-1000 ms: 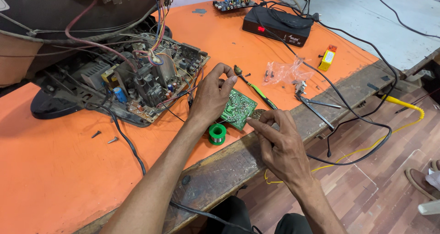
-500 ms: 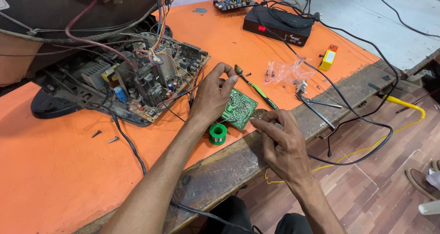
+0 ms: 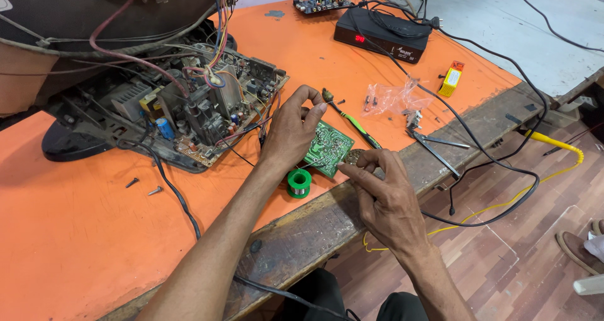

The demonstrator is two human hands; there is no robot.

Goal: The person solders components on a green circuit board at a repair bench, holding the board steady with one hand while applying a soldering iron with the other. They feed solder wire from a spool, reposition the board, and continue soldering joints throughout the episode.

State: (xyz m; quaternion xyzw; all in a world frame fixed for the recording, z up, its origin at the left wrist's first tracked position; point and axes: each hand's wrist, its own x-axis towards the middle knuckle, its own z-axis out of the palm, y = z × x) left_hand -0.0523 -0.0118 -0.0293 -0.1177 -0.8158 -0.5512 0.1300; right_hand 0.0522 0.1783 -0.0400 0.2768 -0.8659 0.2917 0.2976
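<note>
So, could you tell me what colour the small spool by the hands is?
The spool is green, seen best in the head view.

head view, looking down, close workbench (image 3: 75,245)

On the orange tabletop (image 3: 352,63), the left hand (image 3: 290,132) pinches the top edge of a small green circuit board (image 3: 328,147), while the right hand (image 3: 385,192) touches the board's lower right corner with its fingertips, beside a small round metal part (image 3: 354,157). A green spool of solder wire (image 3: 299,182) sits just below the board, and a green-handled tool (image 3: 353,122) lies just beyond it. To the left stands an opened television chassis (image 3: 189,110) with tangled wires; farther back rest a black box (image 3: 381,42), a clear plastic bag (image 3: 390,98), pliers (image 3: 434,146) and a yellow packet (image 3: 451,79).
</note>
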